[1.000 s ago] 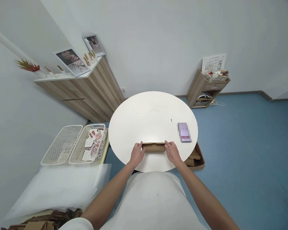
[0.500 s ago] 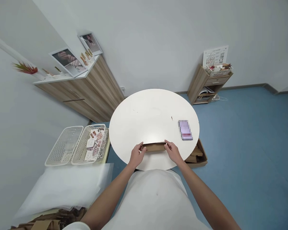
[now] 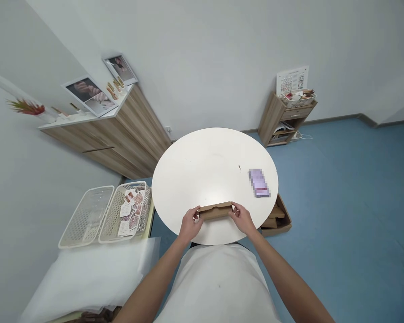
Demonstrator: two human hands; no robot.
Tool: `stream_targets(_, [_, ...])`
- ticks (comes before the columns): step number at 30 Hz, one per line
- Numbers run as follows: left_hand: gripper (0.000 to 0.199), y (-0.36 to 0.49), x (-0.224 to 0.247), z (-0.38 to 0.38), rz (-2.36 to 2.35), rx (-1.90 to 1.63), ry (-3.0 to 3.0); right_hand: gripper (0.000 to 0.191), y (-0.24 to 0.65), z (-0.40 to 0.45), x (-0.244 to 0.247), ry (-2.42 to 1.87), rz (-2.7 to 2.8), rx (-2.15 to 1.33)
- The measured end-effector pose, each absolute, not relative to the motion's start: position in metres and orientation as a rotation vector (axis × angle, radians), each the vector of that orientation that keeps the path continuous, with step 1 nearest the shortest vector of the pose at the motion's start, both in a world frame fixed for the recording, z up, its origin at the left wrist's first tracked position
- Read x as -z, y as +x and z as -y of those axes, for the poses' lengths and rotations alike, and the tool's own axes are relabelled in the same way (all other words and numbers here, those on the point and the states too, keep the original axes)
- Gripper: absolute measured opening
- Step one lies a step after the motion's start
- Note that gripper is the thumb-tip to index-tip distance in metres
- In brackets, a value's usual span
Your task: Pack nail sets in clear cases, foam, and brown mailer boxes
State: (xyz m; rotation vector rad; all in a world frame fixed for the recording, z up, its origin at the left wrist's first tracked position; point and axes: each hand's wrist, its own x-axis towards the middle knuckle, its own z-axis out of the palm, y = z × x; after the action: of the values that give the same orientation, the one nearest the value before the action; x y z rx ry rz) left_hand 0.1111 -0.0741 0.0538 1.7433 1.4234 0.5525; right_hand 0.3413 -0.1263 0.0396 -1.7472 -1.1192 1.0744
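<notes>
A small brown cardboard box (image 3: 216, 212) is held at the near side of the round white table (image 3: 202, 175). My left hand (image 3: 190, 225) grips its left end, thumb in front and fingers behind. At the opposite end my right hand (image 3: 241, 218) is closed on the box in the same way. Its long back flap stands up, with a small notch along the edge. What lies inside the box cannot be made out. To the right on the tabletop is a blurred purple rectangular item (image 3: 259, 183).
Left of the table stand a white basket with printed cards (image 3: 124, 211) and another white basket (image 3: 87, 215), near translucent plastic sheeting (image 3: 97, 264). A carton of flat cardboard (image 3: 278, 220) sits below the table's right edge. Wooden cabinets (image 3: 131, 130) line the wall.
The box's back flap shows more of its face now, with its notch visible. Both hands keep their hold at the ends. The whole view has shifted slightly.
</notes>
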Motion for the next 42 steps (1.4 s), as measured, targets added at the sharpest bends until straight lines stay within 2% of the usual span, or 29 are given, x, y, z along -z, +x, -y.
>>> stream_targets(2, [0.049,0.109,-0.056,0.072,-1.381,-0.566,1.632,0.05,0.339,0.129,-0.043,-1.735,1.054,-1.114])
stream_targets(7, [0.051,0.104,-0.051,0.063,-1.369,-0.507,1.29,0.042,0.326,0.134,-0.044,-1.755,0.886,-1.217])
stream_targets(15, [0.062,0.082,-0.018,0.083,-1.292,-0.381,1.352,0.035,0.291,0.166,-0.03,-1.835,0.77,-1.166])
stream_targets(22, [0.061,0.072,0.0,0.101,-1.091,-0.549,1.377,0.049,0.268,0.193,-0.031,-1.833,0.698,-1.057])
stream_targets(29, [0.05,0.068,-0.002,0.098,-1.194,-0.474,1.569,0.05,0.252,0.197,-0.023,-1.79,0.661,-1.04])
stream_targets(38, [0.059,0.078,-0.002,0.096,-1.294,-0.234,1.66,0.044,0.268,0.196,-0.015,-1.914,0.638,-1.113])
stream_targets(42, [0.059,0.08,-0.005,0.088,-1.388,-0.135,1.702,0.052,0.279,0.187,-0.007,-2.042,0.666,-1.163])
